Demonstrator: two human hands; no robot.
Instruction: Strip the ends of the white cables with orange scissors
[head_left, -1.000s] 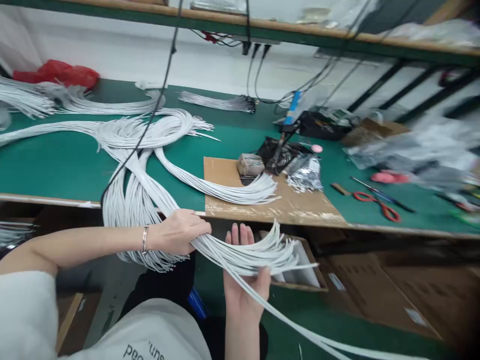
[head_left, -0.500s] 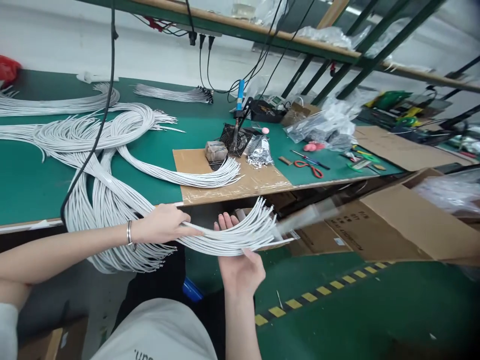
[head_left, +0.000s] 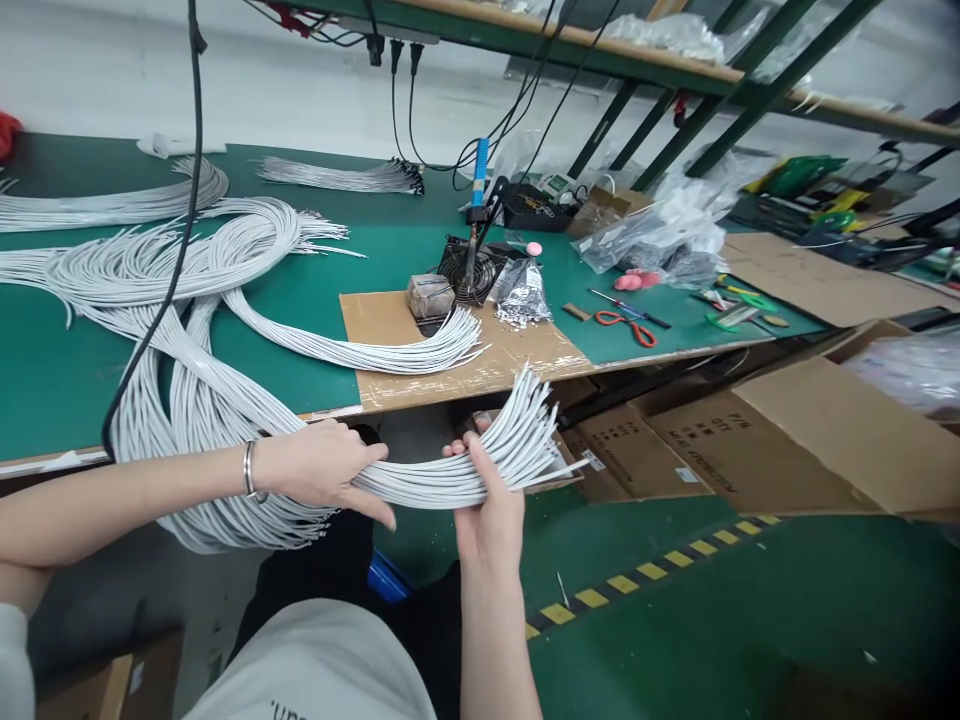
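Note:
A bundle of white cables point(head_left: 427, 484) stretches between my two hands in front of the bench edge, its loose ends fanned up to the right. My right hand point(head_left: 491, 505) is closed around the bundle near those ends, thumb across the top. My left hand point(head_left: 324, 468) grips it further back from above, with the thumb sticking out below. Behind my left forearm, a larger mass of white cables point(head_left: 225, 385) drapes off the bench. Another white cable bundle point(head_left: 360, 353) lies on a cardboard sheet point(head_left: 397, 390), its ends beside a grey block point(head_left: 430, 297).
A soldering iron with a blue handle point(head_left: 481, 170) stands in a holder on the green bench point(head_left: 300, 310). Orange-handled scissors point(head_left: 626, 327) and a bag of small metal parts point(head_left: 520, 293) lie nearby. Cardboard boxes point(head_left: 697, 450) stand at right; a black cable point(head_left: 196, 120) hangs at left.
My right hand has closed its thumb and fingers over the bundle. My left thumb has spread out from it. A blurred, translucent strip near the cable ends is no longer seen.

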